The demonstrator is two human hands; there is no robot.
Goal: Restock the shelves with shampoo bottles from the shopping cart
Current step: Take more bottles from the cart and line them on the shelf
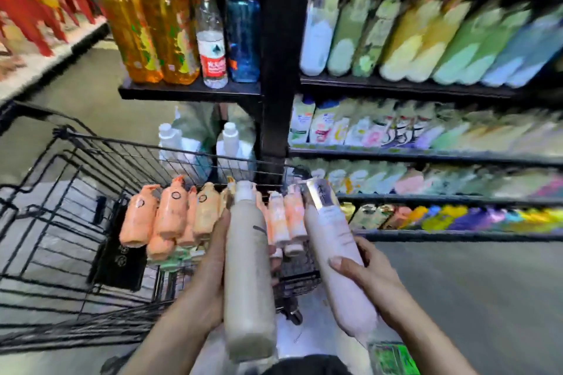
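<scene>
Two hands, left (pixel 210 271) and right (pixel 362 268), each clamped on one shampoo bottle (beige (pixel 248 277), pink (pixel 338 259)) above the shopping cart (pixel 61 222); crowded shelves (pixel 426 201) risk toppling neighbouring bottles during insertion.

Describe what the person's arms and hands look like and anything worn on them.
Both forearms are bare as far as the frame shows: no sleeves, watch, bracelet or gloves. The left hand and right hand show no rings on the visible fingers. The nails look short and unpainted. A bit of dark clothing shows at the bottom edge.
</scene>
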